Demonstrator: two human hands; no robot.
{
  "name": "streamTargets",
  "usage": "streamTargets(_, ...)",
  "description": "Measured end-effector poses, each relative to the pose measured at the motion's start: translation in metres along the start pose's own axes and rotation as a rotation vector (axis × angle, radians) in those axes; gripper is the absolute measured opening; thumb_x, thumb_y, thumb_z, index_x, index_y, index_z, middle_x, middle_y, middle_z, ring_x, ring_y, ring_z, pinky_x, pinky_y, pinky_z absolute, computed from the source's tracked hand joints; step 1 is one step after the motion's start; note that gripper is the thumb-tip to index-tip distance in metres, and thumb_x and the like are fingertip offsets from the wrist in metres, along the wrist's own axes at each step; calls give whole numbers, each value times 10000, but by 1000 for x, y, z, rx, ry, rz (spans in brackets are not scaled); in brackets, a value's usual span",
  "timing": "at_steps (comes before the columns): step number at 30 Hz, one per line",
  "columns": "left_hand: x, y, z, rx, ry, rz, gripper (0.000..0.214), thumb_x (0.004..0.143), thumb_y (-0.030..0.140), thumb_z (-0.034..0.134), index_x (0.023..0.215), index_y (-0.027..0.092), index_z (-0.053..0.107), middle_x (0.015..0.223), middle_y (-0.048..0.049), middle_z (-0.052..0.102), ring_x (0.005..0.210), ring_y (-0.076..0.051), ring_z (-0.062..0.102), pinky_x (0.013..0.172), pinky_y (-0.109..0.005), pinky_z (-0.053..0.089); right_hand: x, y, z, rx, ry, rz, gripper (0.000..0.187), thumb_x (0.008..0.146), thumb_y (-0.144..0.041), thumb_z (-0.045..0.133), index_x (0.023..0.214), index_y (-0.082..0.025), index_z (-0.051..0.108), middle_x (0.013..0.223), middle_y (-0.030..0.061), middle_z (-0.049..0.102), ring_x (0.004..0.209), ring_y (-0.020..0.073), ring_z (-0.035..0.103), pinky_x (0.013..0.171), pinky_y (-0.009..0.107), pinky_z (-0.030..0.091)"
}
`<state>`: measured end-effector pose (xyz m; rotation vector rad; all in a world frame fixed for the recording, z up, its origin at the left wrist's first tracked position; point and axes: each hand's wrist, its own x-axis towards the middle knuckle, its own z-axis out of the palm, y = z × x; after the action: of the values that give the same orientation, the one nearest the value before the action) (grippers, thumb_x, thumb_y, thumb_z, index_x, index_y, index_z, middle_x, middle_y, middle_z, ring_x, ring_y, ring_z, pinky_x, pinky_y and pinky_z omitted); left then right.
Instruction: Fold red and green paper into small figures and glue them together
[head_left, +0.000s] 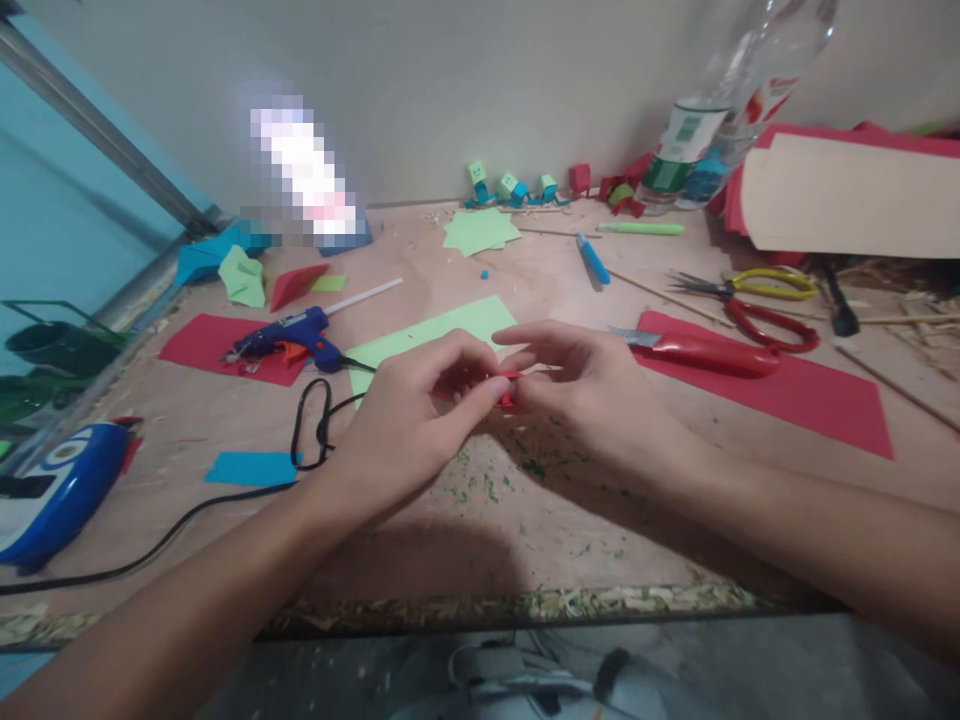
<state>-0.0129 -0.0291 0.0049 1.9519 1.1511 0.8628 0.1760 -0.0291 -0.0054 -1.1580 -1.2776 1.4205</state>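
Note:
My left hand [427, 400] and my right hand [581, 375] meet at the middle of the table, both closed on one small red paper piece [508, 390]. The left thumb presses on it from the front, and the right fingertips pinch its other side. Its full shape is hidden by the fingers. Behind the hands lies a light green paper sheet [450, 325]. A blue glue gun [289, 338] with a white glue stick rests on red paper to the left. Right of my hands, a red-handled knife [697, 353] lies on a red paper strip [810, 405].
Red and yellow scissors [772, 300] lie at the right, near a stack of paper [855, 200]. Plastic bottles [682, 150] and small paper figures [514, 188] stand along the wall. A black cord [187, 520] crosses the left side. Green scraps litter the table [465, 540].

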Motion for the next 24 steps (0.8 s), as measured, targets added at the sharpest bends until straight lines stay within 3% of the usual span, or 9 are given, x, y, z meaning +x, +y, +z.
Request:
streamTargets(4, 0, 2, -5, 30, -13, 47, 68, 995, 268, 684, 1042, 242, 725, 981, -5, 746, 863, -159, 684, 773, -282, 544, 1, -3, -1, 8, -1, -3, 345, 763, -99, 746, 1092, -200, 752, 931, 45, 789, 769, 196, 746, 748, 370, 647)
streamTargets(9, 4, 0, -15, 138, -67, 180, 347, 870, 210, 831, 1201, 261, 741, 1147, -34, 743, 1011, -191, 688, 873, -307, 549, 2, -6, -3, 53, -19, 18, 395, 769, -95, 749, 1152, -188, 731, 944, 42, 795, 776, 185, 758, 732, 339, 646)
streamTargets(18, 6, -7, -16, 163, -64, 222, 227, 922, 164, 767, 1131, 254, 771, 1124, -50, 750, 1035, -198, 711, 900, -321, 562, 1, -5, -2, 122, -116, 111, 313, 813, -74, 739, 1085, -226, 767, 1028, 42, 831, 917, 208, 786, 831, 361, 655)
streamTargets(24, 6, -8, -15, 177, -46, 265, 218, 931, 155, 763, 1143, 203, 770, 1119, -60, 755, 1011, -174, 712, 862, -287, 564, 2, -8, -2, 125, -119, 134, 262, 784, -66, 734, 1008, -192, 784, 951, 44, 825, 864, 190, 771, 740, 299, 635)
